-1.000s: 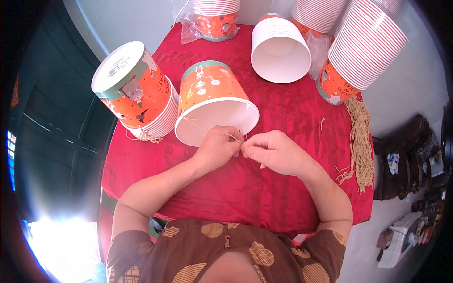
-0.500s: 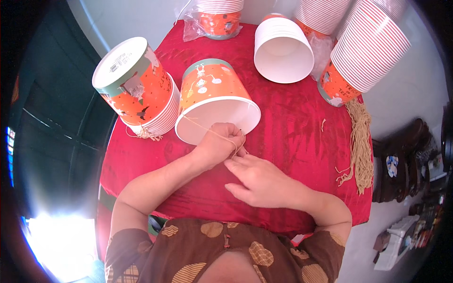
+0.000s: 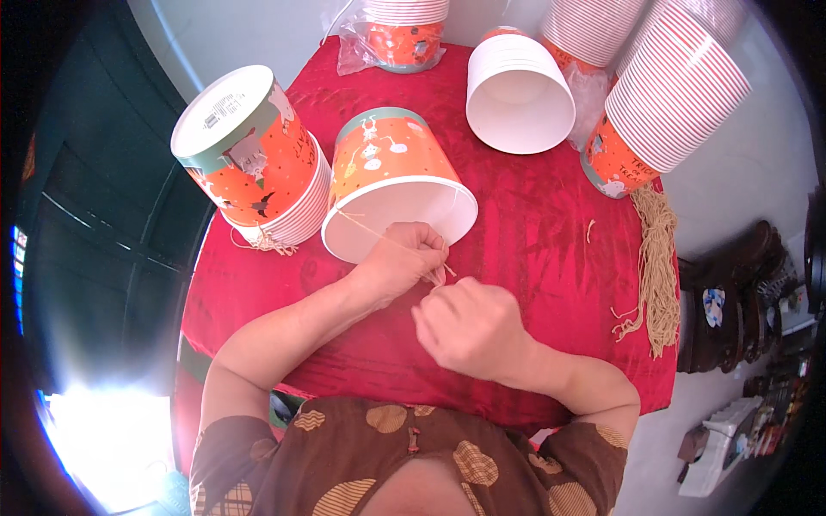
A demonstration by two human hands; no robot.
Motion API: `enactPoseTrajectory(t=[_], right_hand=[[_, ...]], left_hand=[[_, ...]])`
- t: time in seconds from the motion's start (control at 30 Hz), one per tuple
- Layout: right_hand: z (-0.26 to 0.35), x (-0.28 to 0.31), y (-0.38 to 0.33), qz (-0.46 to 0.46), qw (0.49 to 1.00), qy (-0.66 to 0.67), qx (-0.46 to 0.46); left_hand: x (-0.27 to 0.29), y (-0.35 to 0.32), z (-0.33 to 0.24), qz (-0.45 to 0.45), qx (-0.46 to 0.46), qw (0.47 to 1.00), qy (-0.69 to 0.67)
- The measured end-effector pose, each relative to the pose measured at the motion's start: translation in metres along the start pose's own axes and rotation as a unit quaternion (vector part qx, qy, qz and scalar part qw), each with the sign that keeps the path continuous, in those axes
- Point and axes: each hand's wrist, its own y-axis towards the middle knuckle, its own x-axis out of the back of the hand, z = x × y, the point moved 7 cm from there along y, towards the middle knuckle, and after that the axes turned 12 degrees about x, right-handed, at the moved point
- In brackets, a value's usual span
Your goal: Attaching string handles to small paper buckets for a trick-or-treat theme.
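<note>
1. My left hand [image 3: 403, 258] and right hand [image 3: 469, 325] are pinching a thin tan string [image 3: 379, 234], fingertips meeting.
2. The string is crossing the mouth of the orange paper bucket lying on its side [image 3: 391, 176]; the handle is not yet finished.
3. A stack of finished buckets with strings [image 3: 258, 163] is standing to the left; a bundle of tan strings [image 3: 658, 258] is waiting on the red tablecloth [image 3: 533, 215].

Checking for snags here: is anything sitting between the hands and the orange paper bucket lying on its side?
Nothing visible does. The left hand is at the rim of the bucket, the right hand just behind, string between them.
</note>
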Motion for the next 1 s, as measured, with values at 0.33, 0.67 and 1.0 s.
enactPoseTrajectory(t=[0.33, 0.67, 1.0], right_hand=[[-0.004, 0.004, 0.000, -0.071, 0.990, 0.106, 0.052], [0.013, 0.007, -0.008, -0.078, 0.979, 0.115, 0.146], [-0.074, -0.036, -0.038, 0.119, 0.920, 0.166, -0.335]], left_hand=[[0.004, -0.001, -0.002, 0.001, 0.021, 1.000, -0.001], [0.004, -0.001, -0.004, 0.009, 0.003, 1.000, 0.005], [0.006, -0.003, -0.002, 0.001, 0.000, 1.000, 0.031]])
